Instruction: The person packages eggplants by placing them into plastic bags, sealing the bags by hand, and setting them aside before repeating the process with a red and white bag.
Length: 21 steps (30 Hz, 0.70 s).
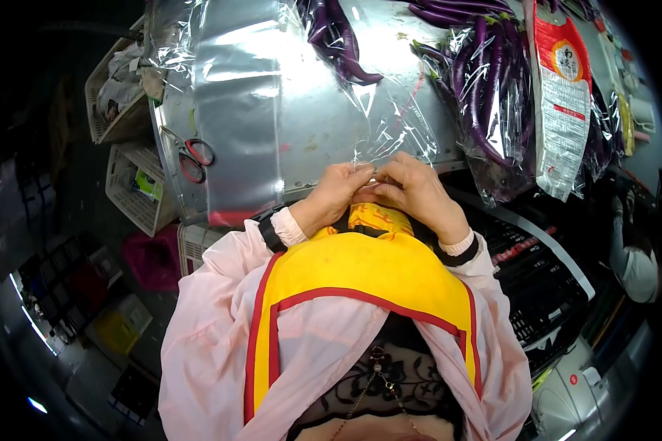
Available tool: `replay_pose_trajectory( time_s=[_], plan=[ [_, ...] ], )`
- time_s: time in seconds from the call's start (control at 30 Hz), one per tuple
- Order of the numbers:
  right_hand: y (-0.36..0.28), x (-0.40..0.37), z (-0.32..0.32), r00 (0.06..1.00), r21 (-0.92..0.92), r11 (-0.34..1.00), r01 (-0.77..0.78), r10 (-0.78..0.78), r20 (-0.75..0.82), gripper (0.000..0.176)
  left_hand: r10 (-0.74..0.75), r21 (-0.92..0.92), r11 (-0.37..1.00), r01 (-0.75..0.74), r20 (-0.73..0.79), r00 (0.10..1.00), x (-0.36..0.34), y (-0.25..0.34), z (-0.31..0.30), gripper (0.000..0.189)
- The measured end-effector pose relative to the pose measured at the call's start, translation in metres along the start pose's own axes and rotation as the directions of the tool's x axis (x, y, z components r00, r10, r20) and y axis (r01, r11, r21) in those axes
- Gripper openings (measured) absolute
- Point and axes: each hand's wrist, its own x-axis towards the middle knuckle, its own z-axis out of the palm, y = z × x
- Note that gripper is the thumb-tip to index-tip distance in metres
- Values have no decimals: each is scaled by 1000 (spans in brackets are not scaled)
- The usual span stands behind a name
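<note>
At the near edge of the metal table (312, 140), my left hand (336, 191) and my right hand (416, 192) meet with their fingers closed. Both pinch the gathered mouth of a clear plastic bag (397, 121). Its film stretches away from me, toward long purple eggplants (335, 37) that appear to lie inside its far end. Exactly how the fingers grip the film is partly hidden. To the left lies a flat stack of clear bags (239, 125), and beside it rest scissors (196, 156) with red and black handles.
Bagged eggplants (485, 88) lie at the right, beside a red and white printed packet (563, 103). White crates (136, 187) stand off the table's left side. Black crates (544, 283) are at my right. Another person's arm (619, 228) shows at the far right.
</note>
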Motion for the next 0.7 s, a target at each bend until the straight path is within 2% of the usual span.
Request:
replay_pose_trajectory(
  time_s=[0.07, 0.2, 0.27, 0.3, 0.37, 0.43, 0.57, 0.63, 0.7],
  plan=[
    [0, 3, 1, 999, 9, 1000, 21, -22, 42, 21, -76, -64, 995, 77, 28, 997, -5, 6, 0, 29],
    [-4, 4, 0, 998, 36, 999, 13, -15, 63, 21, -28, -103, 994, 28, -1, 1000, -6, 2, -4, 30],
    [-4, 6, 0, 997, 45, 999, 14, -17, 78, 21, -20, 45, 999, 15, 92, 996, -6, 3, -10, 36],
    [-3, 7, 1, 996, 31, 999, 21, -23, 86, 21, -19, 44, 999, 15, 91, 996, -6, 2, -9, 36],
    [-2, 8, 5, 995, 17, 999, 28, -30, 94, 21, -19, 163, 986, 23, -23, 1000, -6, 2, -6, 35],
    [1, 9, 13, 992, -57, 991, 122, -120, 36, 18, -40, 132, 990, 44, -35, 999, -7, 8, -3, 34],
    [-4, 3, 11, 989, -93, 984, 150, -149, 19, 17, -91, 90, 991, 100, -96, 991, -6, 11, 1, 32],
    [-10, -11, 2, 992, 88, 989, 115, -119, 42, 19, -54, 118, 991, 70, -133, 990, -8, 15, 3, 31],
    [-2, -43, -16, 989, 203, 974, -97, 72, 128, 21, -10, 149, 988, 35, -161, 987, -6, 18, -1, 30]
  ],
)
